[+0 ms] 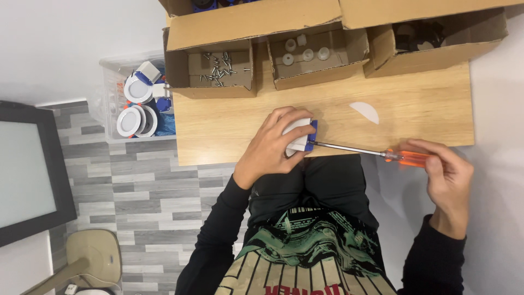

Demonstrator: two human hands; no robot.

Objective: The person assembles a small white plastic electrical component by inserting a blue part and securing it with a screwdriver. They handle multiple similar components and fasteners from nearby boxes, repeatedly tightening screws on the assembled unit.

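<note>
Item: small white plastic housing with a blue clip [301, 135], boxy, smooth-surfaced. Location: near edge of the worktop [229, 123], under the left hand [273, 147]. The left fingers [284, 117] are curled over its top and far side, grasping it and pressing it to the wood; only its right end and the blue part show past the fingertips.

Item: screwdriver [376, 153], slim bright metal shaft, translucent orange handle. The tip meets the blue side of the housing, just right of the left fingers. The handle lies in the right hand [447, 177], whose fingers [431, 148] are closed around it, off the right edge of the worktop.

Item: worktop, pale wood-grain board, flat, rectangular.

Item: thin white half-disc [364, 111], flat on the wood, between the two hands and slightly beyond them.

Item: three open cardboard trays, beyond the left fingers. Left tray [213, 71] holds loose small metal screws; middle tray [314, 57] holds small round white caps; right tray [431, 41] holds dark parts, too shadowed to tell.

Item: clear plastic bin [112, 90], left of the worktop, holding round white fittings with blue and orange parts.
</note>
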